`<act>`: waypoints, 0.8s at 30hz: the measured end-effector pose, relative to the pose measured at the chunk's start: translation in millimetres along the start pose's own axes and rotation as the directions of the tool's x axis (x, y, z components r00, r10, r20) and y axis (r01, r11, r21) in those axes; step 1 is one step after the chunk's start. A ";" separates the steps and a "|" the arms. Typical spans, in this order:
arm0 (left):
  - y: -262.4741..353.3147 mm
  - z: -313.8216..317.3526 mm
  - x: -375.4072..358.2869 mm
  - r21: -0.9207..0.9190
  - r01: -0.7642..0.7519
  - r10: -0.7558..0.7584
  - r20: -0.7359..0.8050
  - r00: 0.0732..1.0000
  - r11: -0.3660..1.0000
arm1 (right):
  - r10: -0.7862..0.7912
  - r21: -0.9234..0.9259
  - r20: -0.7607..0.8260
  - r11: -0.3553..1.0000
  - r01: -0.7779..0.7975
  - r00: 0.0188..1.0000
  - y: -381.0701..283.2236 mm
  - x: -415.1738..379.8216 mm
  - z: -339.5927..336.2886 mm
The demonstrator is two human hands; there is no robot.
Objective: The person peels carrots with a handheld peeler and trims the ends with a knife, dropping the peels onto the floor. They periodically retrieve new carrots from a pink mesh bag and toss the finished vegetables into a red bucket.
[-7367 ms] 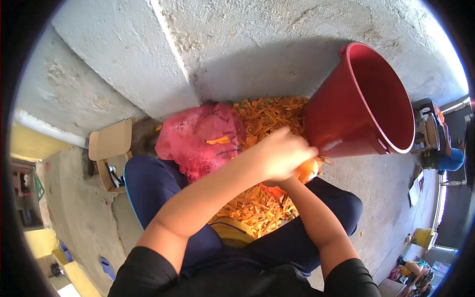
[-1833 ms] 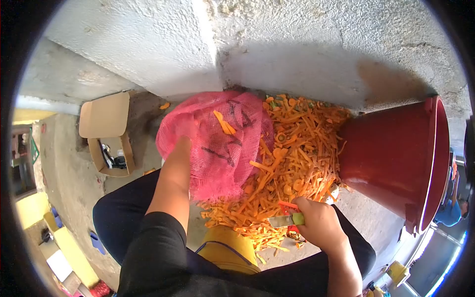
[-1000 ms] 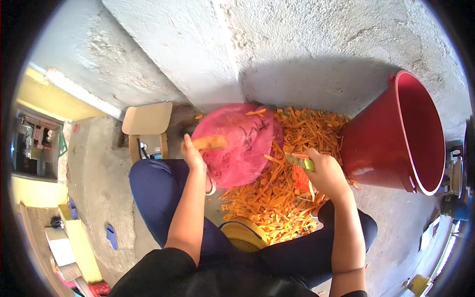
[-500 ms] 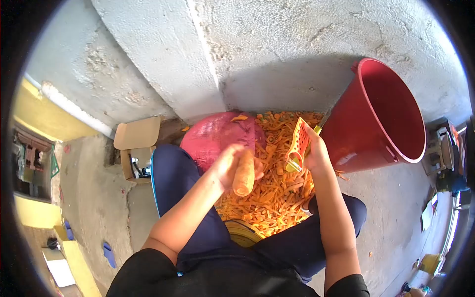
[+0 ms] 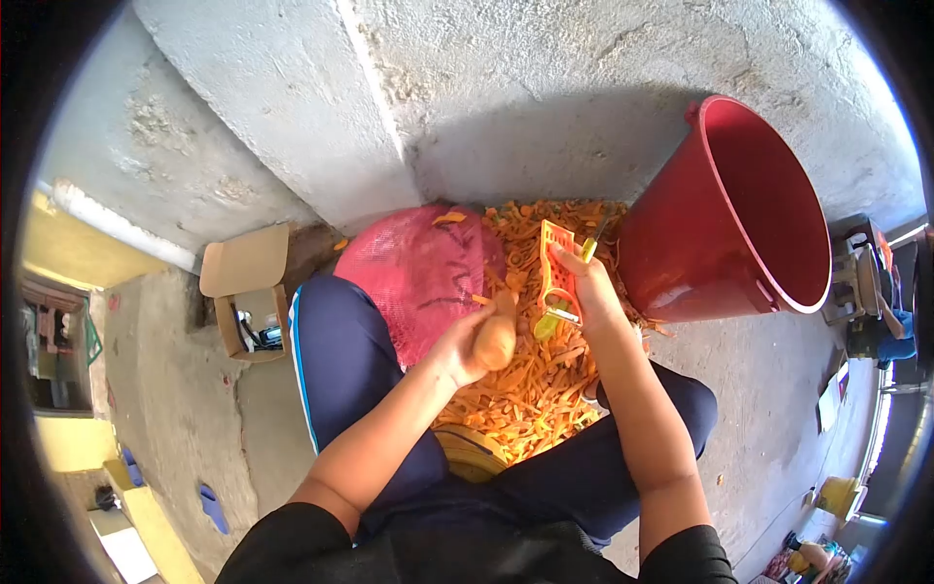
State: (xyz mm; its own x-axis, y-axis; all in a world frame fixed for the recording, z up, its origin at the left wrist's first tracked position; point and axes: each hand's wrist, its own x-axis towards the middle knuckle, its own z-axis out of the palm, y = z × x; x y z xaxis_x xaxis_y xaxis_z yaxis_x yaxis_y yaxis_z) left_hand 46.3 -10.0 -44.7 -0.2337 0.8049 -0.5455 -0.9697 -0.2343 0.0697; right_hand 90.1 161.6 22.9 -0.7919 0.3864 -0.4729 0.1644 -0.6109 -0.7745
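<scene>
My left hand [image 5: 461, 348] is wrapped round the side of a peeled carrot [image 5: 495, 341], whose thick end points toward me. In my right hand [image 5: 590, 288] is an orange peeler [image 5: 557, 261] with a slotted face and a metal blade at its lower end. A knife with a yellow-green handle [image 5: 590, 249] is held in the same hand, its dark blade pointing away. Below both hands lies a heap of orange peelings [image 5: 545, 389]. The peeler and the carrot are apart.
A pink mesh sack [image 5: 418, 273] leans by the wall beyond my left knee. The large red bin [image 5: 681, 234] stands at the right, tilted. An open cardboard box [image 5: 233, 321] sits at the left. A yellow container [image 5: 469, 454] is between my legs. At the far right edge, part of a person [image 5: 897, 336] shows.
The carrot has turned in my left hand and moved slightly right. My right hand has shifted left with the peeler, closer to the carrot. The whole view has shifted a little.
</scene>
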 end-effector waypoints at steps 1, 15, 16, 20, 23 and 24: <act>12.4 -1.4 -0.9 -0.012 0.116 -0.115 0.050 0.992 0.993 | -0.041 0.011 0.013 0.999 0.041 0.999 -2.4 -2.6 4.9; 38.5 66.0 -22.1 0.442 -0.036 -0.077 0.235 0.969 0.896 | -0.343 0.004 -0.041 0.939 0.343 0.939 -28.7 -1.2 5.2; 44.6 60.5 -17.8 0.430 0.002 -0.119 0.245 0.962 0.903 | -0.346 0.008 -0.043 0.938 0.347 0.937 -29.7 -2.1 5.6; 48.0 63.4 -7.8 0.384 0.061 -0.133 0.162 0.978 0.921 | -0.397 -0.023 -0.044 0.918 0.396 0.917 -27.3 -2.5 8.0; 38.9 63.3 -3.8 0.357 0.004 -0.039 0.092 0.995 0.934 | -0.471 -0.112 -0.042 0.879 0.464 0.881 -21.5 3.7 10.2; 37.4 61.4 -0.3 0.390 0.014 -0.056 0.097 0.994 0.921 | -0.472 -0.132 -0.040 0.876 0.464 0.881 -19.2 4.6 12.9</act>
State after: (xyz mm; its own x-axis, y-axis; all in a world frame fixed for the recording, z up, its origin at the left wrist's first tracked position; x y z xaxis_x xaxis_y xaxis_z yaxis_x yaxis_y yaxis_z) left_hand 5.6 14.5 9.4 -0.1847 0.8659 -0.4648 -0.9239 0.0083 0.3826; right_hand 75.8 166.2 41.1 -0.7515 0.6563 -0.0672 -0.1460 -0.2648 -0.9532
